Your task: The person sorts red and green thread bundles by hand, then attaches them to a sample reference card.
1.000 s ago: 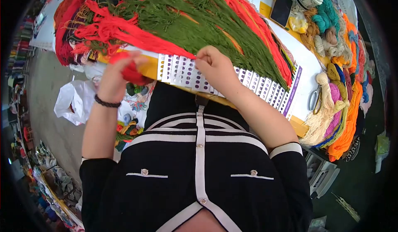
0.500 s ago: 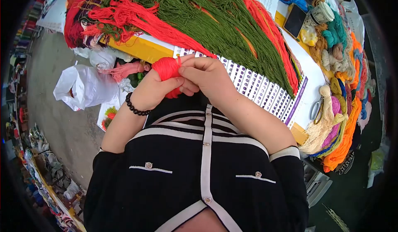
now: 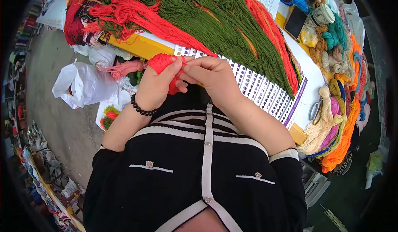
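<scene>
White plastic bag (image 3: 85,86) left of table (image 3: 143,45), contents unclear; patterned tub (image 3: 322,15) beside phone (image 3: 296,22). Left hand (image 3: 154,86) curled round red yarn bundle (image 3: 161,60) near table edge; right hand (image 3: 215,73) bent inward, fingertips pinching its strand.

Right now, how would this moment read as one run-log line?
left hand: gripping red yarn bundle | right hand: at bundle's edge, grip unclear | green yarn: spread over table, unheld | scissors: on table, unheld

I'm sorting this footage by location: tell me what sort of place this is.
Probably a yarn or thread workroom: long green strands run down to a dotted card, coloured skeins pile up at right, and the left hand holds a red yarn bundle.
</scene>
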### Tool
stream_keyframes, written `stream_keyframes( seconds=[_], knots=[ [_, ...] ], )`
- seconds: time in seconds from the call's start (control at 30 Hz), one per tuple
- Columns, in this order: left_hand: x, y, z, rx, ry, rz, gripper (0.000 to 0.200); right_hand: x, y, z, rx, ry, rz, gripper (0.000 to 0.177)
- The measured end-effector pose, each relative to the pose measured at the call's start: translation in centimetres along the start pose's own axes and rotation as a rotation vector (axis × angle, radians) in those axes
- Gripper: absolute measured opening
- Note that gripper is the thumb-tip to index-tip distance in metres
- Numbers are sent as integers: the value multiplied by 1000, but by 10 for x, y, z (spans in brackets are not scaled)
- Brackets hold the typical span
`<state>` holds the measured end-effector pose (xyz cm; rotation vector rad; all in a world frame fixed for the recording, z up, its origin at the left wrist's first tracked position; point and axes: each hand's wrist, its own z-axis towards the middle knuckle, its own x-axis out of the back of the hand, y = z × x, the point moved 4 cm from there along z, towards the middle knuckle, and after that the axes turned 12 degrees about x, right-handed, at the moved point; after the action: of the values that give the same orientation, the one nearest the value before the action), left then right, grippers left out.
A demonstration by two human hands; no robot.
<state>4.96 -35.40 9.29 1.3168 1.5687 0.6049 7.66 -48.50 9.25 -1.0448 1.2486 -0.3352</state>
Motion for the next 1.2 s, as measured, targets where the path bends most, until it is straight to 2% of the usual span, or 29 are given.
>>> stream_keyframes(
  seconds=[0.1,0.53,0.6,0.63,0.7,0.73,0.8,0.83,0.93,1.07,1.2],
  knots=[
    [3,-7,2,-2,44,-108,26,5,3,1,-32,-1,-29,9],
    [1,-8,3,-74,118,-155,27,13,8,0,-61,158,-34,12],
    [3,0,4,-283,147,-22,29,17,5,4,7,214,101,15],
    [7,2,3,-282,146,-23,29,21,3,6,7,215,99,15],
    [17,3,3,-106,100,-166,31,27,1,11,-11,225,408,16],
    [17,5,2,-108,103,-165,31,27,2,11,-12,222,409,16],
    [4,3,0,-14,-129,-103,41,25,6,10,-110,104,118,17],
    [0,2,0,19,-162,-129,50,19,6,8,-123,93,-48,16],
    [1,-9,6,30,-120,-46,49,3,14,5,-129,2,-41,13],
    [0,-9,2,58,-133,11,51,3,14,5,-145,46,-190,11],
    [0,-6,0,78,-140,-1,50,5,13,5,-136,1,-98,11]
  ],
)
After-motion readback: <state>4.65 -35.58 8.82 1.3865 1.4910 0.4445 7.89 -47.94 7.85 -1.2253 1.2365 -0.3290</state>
